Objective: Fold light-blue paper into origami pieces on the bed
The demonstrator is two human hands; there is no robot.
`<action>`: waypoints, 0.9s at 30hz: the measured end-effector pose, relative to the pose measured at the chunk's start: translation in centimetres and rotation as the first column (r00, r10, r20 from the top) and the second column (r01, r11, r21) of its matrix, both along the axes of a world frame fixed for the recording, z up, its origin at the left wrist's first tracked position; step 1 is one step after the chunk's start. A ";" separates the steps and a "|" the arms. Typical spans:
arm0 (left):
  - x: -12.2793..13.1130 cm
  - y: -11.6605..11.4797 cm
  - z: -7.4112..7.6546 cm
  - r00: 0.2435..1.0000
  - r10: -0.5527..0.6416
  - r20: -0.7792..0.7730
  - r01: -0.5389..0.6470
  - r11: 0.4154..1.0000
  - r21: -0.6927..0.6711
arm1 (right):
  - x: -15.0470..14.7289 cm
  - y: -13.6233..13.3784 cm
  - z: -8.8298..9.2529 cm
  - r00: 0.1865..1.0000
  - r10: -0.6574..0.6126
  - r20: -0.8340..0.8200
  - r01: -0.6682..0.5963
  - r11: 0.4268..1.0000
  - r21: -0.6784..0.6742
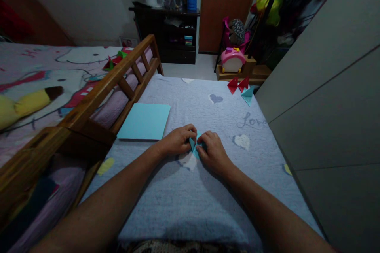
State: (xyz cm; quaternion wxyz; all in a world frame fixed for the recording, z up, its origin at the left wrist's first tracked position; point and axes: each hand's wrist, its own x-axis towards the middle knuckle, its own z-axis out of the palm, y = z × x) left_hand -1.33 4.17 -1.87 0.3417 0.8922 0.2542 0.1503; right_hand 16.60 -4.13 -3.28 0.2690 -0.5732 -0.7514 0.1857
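Note:
A small folded piece of light-blue paper (pixel 195 151) lies between my two hands, low over the patterned bedsheet. My left hand (pixel 179 139) pinches its left side with bent fingers. From the right, my right hand (pixel 214 151) grips the other edge between thumb and fingers. Much of the paper's fold is hidden behind the fingertips. To the left of my left hand rests a stack of flat light-blue paper sheets (pixel 144 121). Toward the far right corner sit two red folded paper pieces (pixel 232 85) and a light-blue folded piece (pixel 247 95).
A wooden bed rail (pixel 109 83) runs along the left, with another bed (pixel 59 75) beyond it holding red and green folded paper (pixel 113 62). A pale cabinet (pixel 326 99) borders the right side. A dark shelf unit (pixel 166 33) and a door (pixel 228 12) stand beyond the foot.

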 end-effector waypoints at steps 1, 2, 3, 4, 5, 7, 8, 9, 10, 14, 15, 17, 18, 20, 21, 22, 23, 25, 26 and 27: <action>0.0 0.0 0.0 1.000 -0.001 0.003 0.001 1.000 -0.003 | 0.0 0.0 0.0 1.000 -0.005 0.004 0.005 1.000 -0.003; 0.0 0.0 0.1 1.000 0.000 0.005 0.001 1.000 -0.007 | 0.0 0.0 0.0 1.000 -0.010 0.009 0.010 1.000 -0.005; 0.0 0.0 0.1 1.000 0.000 0.006 0.000 1.000 -0.011 | 0.0 0.0 0.1 1.000 -0.016 0.014 0.016 1.000 -0.007; -0.1 0.0 0.1 1.000 0.001 0.008 -0.001 1.000 -0.015 | -0.1 0.0 0.2 1.000 -0.019 0.021 0.020 1.000 -0.011; -0.1 0.0 0.1 1.000 0.003 0.008 -0.003 1.000 -0.019 | -0.1 0.0 0.3 0.999 -0.022 0.030 0.022 1.000 -0.017; -0.1 0.0 0.2 1.000 0.004 0.010 -0.004 1.000 -0.027 | -0.3 0.0 0.6 0.998 -0.028 0.055 0.029 0.999 -0.034; -0.1 0.0 0.2 1.000 0.003 0.012 -0.003 1.000 -0.030 | -0.4 0.0 0.7 0.997 -0.035 0.069 0.038 0.998 -0.043; -0.1 0.0 0.1 1.000 0.001 0.014 0.000 1.000 -0.031 | -0.5 0.0 0.8 0.995 -0.045 0.085 0.049 0.998 -0.050; -0.1 0.0 0.1 1.000 -0.001 0.015 0.001 1.000 -0.031 | -0.6 0.0 0.9 0.993 -0.055 0.101 0.061 0.997 -0.056; -0.1 0.0 0.1 1.000 -0.009 0.007 0.009 1.000 -0.016 | -1.1 -0.3 1.1 0.981 -0.109 0.160 0.120 0.991 -0.056; -0.1 0.0 0.1 1.000 -0.011 0.003 0.011 1.000 -0.013 | -1.1 -0.3 1.2 0.978 -0.125 0.169 0.135 0.990 -0.051; -0.1 0.0 0.1 1.000 -0.011 -0.001 0.011 1.000 -0.006 | -1.1 -0.4 1.2 0.972 -0.148 0.181 0.158 0.987 -0.043; 0.0 -0.1 0.1 1.000 -0.010 -0.001 0.010 1.000 -0.005 | -1.1 -0.4 1.1 0.970 -0.154 0.187 0.164 0.986 -0.041; 0.0 -0.1 0.2 1.000 -0.005 -0.002 0.005 1.000 -0.004 | -0.8 -0.3 1.0 0.965 -0.160 0.206 0.172 0.984 -0.041; 0.0 -0.1 0.2 1.000 -0.004 -0.004 0.004 1.000 -0.005 | -0.7 -0.2 0.9 0.963 -0.162 0.215 0.175 0.984 -0.041; 0.0 -0.1 0.3 1.000 -0.004 -0.004 0.004 1.000 -0.007 | -0.5 -0.2 0.7 0.961 -0.165 0.224 0.178 0.983 -0.041; 0.0 -0.1 0.3 1.000 -0.005 -0.004 0.005 1.000 -0.011 | -0.4 -0.2 0.6 0.959 -0.167 0.230 0.180 0.983 -0.040; 0.0 -0.1 0.4 1.000 -0.005 0.001 0.005 1.000 -0.015 | -0.2 -0.1 0.4 0.957 -0.169 0.236 0.183 0.982 -0.038; 0.0 -0.1 0.3 1.000 -0.005 0.004 0.005 1.000 -0.017 | -0.2 -0.1 0.4 0.957 -0.170 0.237 0.184 0.982 -0.038; 0.0 -0.1 0.3 1.000 -0.003 0.006 0.003 1.000 -0.018 | -0.2 -0.1 0.3 0.957 -0.171 0.236 0.185 0.982 -0.039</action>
